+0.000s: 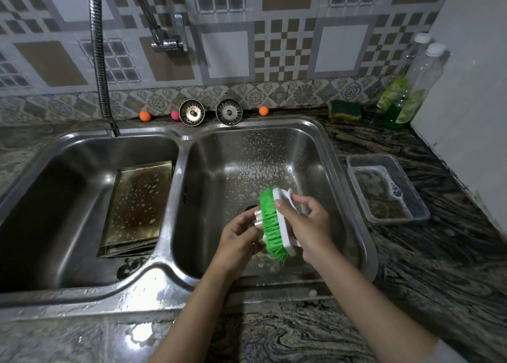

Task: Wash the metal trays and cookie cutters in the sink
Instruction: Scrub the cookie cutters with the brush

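Over the right basin of the steel double sink (323, 146), my left hand (238, 242) grips a small shiny metal cookie cutter (257, 218), mostly hidden by fingers and bristles. My right hand (304, 225) holds a white-backed scrub brush with green bristles (271, 225), its bristles pressed against the cutter. Soapy metal trays (137, 206), stacked and speckled with foam, lean in the left basin against the divider. A dark cutter-like shape (131, 266) lies below the trays; I cannot tell what it is.
A flexible faucet hose (100, 61) hangs over the left basin. Two sink strainers (192, 112) and small coloured balls stand on the back ledge. A clear plastic tub with soapy water (386, 190), a sponge (345, 110) and bottles (403, 99) sit on the granite counter at right.
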Available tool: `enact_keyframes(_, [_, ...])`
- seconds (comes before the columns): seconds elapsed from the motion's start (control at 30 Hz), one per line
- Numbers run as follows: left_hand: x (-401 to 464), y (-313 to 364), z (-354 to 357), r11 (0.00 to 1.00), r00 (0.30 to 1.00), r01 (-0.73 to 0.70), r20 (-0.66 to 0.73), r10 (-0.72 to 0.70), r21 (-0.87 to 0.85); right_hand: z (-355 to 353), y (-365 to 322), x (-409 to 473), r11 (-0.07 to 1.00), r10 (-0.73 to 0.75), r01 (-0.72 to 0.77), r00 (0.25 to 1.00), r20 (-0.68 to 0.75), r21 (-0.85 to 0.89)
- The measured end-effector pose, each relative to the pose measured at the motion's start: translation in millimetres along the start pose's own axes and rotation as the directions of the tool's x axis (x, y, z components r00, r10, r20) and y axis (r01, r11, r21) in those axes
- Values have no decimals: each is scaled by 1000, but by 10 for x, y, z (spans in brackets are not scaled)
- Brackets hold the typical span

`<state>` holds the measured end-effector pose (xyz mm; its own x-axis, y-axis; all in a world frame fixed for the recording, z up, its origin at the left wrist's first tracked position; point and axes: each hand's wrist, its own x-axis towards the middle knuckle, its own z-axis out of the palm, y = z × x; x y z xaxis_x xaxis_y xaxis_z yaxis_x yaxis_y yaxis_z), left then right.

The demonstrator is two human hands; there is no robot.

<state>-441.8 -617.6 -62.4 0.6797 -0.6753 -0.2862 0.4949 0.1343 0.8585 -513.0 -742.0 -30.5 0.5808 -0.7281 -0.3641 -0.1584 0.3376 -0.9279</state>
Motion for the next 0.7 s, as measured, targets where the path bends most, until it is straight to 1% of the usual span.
enact_keyframes(0.07, [12, -5, -16, 999, 999, 13, 29, -14, 29, 33, -5, 83, 996, -61, 56, 995, -84, -67])
enact_keyframes(0.13, [17, 15, -39, 1000, 998, 24, 55, -25, 21, 50, -35, 181, 987, -122, 106, 983, -136, -120])
enact_keyframes(0.23, [27, 54, -80, 1000, 999, 16, 39, -17, 15, -7, -79, 265, 985, -156, 139, 969, -191, -100])
enact_keyframes(0.27, [24, 72, -85, 999, 1000, 6, 20, -7, 54, -41, -103, 259, 989, -144, 132, 971, -190, -73])
enact_keyframes(0.33, [43, 86, -97, 976, 1000, -16, -21, 21, 219, -118, -140, 223, 995, -103, 101, 987, -128, -15])
enact_keyframes(0.4, [91, 80, -119, 893, 999, -18, -32, 37, 449, -160, -154, 146, 998, -63, 63, 998, -16, 12])
enact_keyframes(0.47, [144, 81, -120, 719, 999, -20, -11, 38, 694, -164, -114, 90, 999, -54, 54, 996, 66, -7])
enact_keyframes(0.5, [155, 97, -102, 642, 999, -33, 6, 43, 766, -152, -85, 75, 999, -46, 48, 994, 95, -25])
enact_keyframes(0.53, [164, 107, -83, 615, 999, -45, 19, 49, 788, -137, -57, 60, 998, -33, 38, 993, 117, -40])
enact_keyframes(0.6, [150, 122, -35, 670, 997, -67, 31, 66, 740, -114, 0, 44, 999, -7, 14, 991, 135, -51])
enact_keyframes(0.7, [112, 125, -13, 779, 995, -91, 19, 101, 621, -113, 75, 31, 998, 44, -40, 993, 111, -39])
